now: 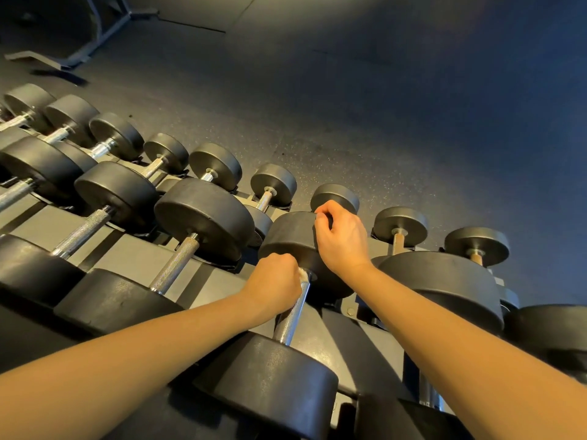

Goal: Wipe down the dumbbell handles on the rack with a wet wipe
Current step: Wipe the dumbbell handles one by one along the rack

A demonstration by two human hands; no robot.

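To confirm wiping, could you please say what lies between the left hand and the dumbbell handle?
The head view shows a white wet wipe between the left hand and the handle.

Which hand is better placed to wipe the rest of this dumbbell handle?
Left. The left hand grips the dumbbell handle at its far end with the wet wipe under its fingers; the right hand curls over the weight head, holding no wipe.

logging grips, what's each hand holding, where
Left hand grips the wet wipe around the far end of the dumbbell handle; right hand holds the far head by its rim.
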